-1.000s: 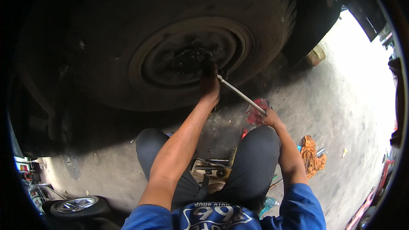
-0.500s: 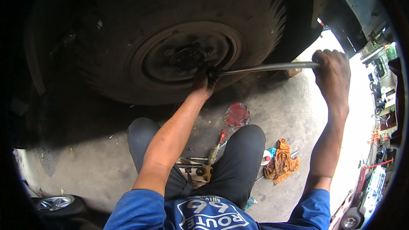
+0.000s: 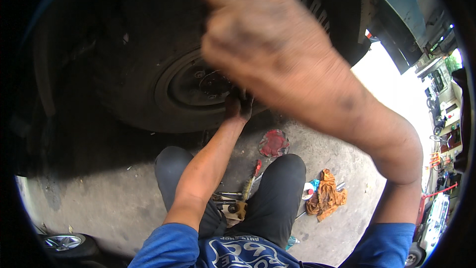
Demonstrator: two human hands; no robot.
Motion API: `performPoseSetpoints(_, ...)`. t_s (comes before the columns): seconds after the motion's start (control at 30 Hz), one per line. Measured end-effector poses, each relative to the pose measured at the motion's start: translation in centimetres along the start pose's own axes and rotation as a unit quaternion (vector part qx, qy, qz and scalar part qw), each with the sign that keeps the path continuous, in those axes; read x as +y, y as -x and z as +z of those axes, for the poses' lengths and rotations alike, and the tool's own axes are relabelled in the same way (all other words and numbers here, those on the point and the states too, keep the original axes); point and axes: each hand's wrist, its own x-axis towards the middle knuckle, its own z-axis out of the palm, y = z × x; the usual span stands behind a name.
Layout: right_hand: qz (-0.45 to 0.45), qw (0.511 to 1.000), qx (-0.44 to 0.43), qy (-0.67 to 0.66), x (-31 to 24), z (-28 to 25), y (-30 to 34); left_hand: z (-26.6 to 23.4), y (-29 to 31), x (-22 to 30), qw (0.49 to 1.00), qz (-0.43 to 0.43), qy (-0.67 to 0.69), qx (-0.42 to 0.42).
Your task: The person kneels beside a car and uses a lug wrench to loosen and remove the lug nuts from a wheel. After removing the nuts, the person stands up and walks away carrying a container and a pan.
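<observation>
- Head view: big wheel [image 3: 124,87] stands upright in shadow across the upper half, under a blue vehicle panel [image 3: 399,0] at upper right. It's the thing being worked on. Rim [image 3: 163,89] and dark hub [image 3: 212,87] partly visible; rest is behind the hands.
- Left hand [image 3: 238,106]: dirty, fingers partly curled, up against the lower right of the hub. Small pale bit shows by the fingers, too little to identify. Can't tell if there's a firm hold.
- Right hand [image 3: 263,30]: raised close to the camera, motion-blurred, covering the upper right of the wheel. Fingers look curled in; far side hidden, so can't tell whether it has hold of anything.
- Ground: crumpled red cloth [image 3: 274,143] just beyond the right knee [image 3: 290,166]. Orange-brown rag [image 3: 326,196] lies to the right of that leg.
- Between the legs: red-handled tool [image 3: 258,167] pointing away from the person, near some dark metal tools [image 3: 229,202].
- Edges: loose wheel with a silver rim [image 3: 64,242] at lower left; white car [image 3: 436,223] far right.
</observation>
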Motion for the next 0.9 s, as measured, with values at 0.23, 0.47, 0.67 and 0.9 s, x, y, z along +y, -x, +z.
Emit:
performPoseSetpoints(0.23,0.242,0.917,-0.240,0.206,5.7,3.7,11.4,0.9,-0.3,0.4,0.999,0.016,-0.019,0.025)
performPoseSetpoints(0.47,0.329,0.929,-0.084,0.145,6.4,11.7,29.2,1.8,1.1,0.4,0.989,0.031,-0.130,0.069)
performPoseSetpoints(0.67,0.593,0.721,-0.359,-0.024,-15.3,27.5,42.4,1.1,1.0,-0.2,0.959,0.065,-0.263,0.087)
performPoseSetpoints(0.9,0.565,0.461,-0.436,-0.527,-33.8,31.0,43.2,1.0,1.4,0.0,0.814,0.192,-0.546,0.049)
